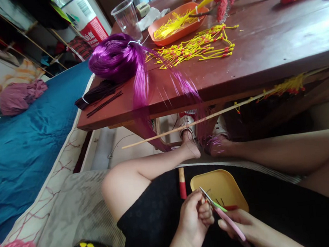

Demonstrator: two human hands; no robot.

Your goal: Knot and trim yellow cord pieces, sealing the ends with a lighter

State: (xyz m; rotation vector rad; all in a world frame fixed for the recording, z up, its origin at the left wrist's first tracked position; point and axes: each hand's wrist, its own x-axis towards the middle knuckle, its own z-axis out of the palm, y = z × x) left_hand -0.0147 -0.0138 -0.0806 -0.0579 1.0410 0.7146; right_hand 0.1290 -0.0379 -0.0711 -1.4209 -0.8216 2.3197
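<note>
Pink-handled, metal-tipped tool sits over the lap, gripped in closed right hand. Left hand curled tight at its tip; what it pinches is too small to tell. Yellow plastic tray just beyond. Advisable: work low over the tray, wrists steady.

Right hand holds pink tool; left hand curled at tip.

The left hand is held low over the lap, fingers curled inward and pinched against the thumb. The right hand is set just beside it, fingers closed in a grip. Both bare forearms are drawn in close.
</note>
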